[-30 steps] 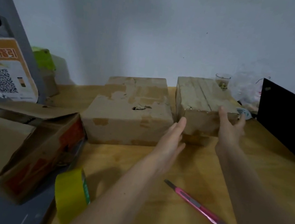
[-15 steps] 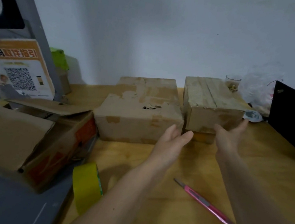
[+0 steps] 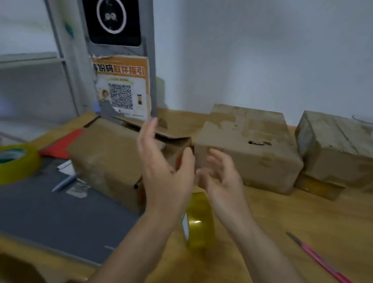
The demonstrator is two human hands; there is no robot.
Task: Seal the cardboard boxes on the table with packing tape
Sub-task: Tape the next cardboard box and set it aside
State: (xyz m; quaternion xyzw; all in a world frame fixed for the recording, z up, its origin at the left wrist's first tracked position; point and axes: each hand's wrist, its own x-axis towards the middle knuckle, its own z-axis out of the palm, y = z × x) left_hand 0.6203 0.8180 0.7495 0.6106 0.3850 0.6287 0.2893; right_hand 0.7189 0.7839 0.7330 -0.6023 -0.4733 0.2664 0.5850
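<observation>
Three cardboard boxes stand on the wooden table. An unsealed box with a raised flap sits at the left. A worn closed box sits in the middle, and a taped box sits at the right on a flat piece. My left hand and my right hand hover open, palms facing each other, between the left and middle boxes. Neither touches anything. A yellowish tape roll stands on edge just below my hands. A second tape roll lies flat at the far left.
A pink utility knife lies at the lower right of the table. A grey mat with a pen covers the left part. A metal frame post with a QR poster rises behind the left box.
Both hands left the right box and swung left, now in front of the open box. The view turned left too, bringing the second tape roll and shelving into sight.
</observation>
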